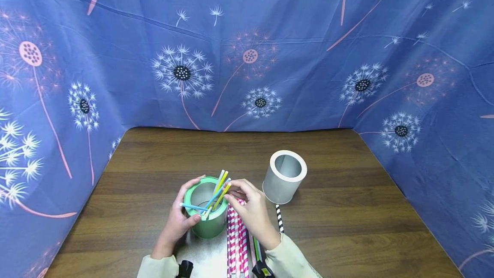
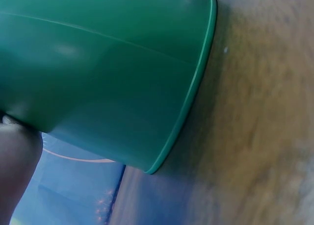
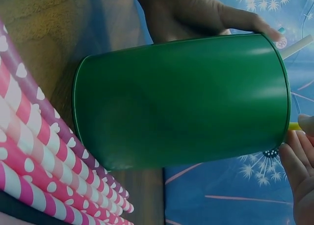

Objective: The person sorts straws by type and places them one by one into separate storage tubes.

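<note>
A green can [image 1: 208,229] stands at the front of the table, and my left hand [image 1: 179,213] grips it from the left, thumb at the near rim. Several short plastic straws, blue, yellow and pale, lean inside it; a blue straw [image 1: 191,206] lies across the rim by the left thumb. Over the can's right side, my right hand [image 1: 251,210] pinches the top of a yellow straw [image 1: 221,196] between thumb and fingers. The left wrist view is filled by the can's green side [image 2: 113,83]. In the right wrist view, a bit of yellow straw [image 3: 294,126] shows at the fingertips.
Patterned pink-and-white paper straws [image 1: 236,243] lie side by side right of the green can, partly under the right forearm. A silver-grey can [image 1: 281,188] with a white rim stands farther right. A black-and-white striped straw [image 1: 279,219] lies before it. Blue dandelion cloth [image 1: 247,20] encloses the table.
</note>
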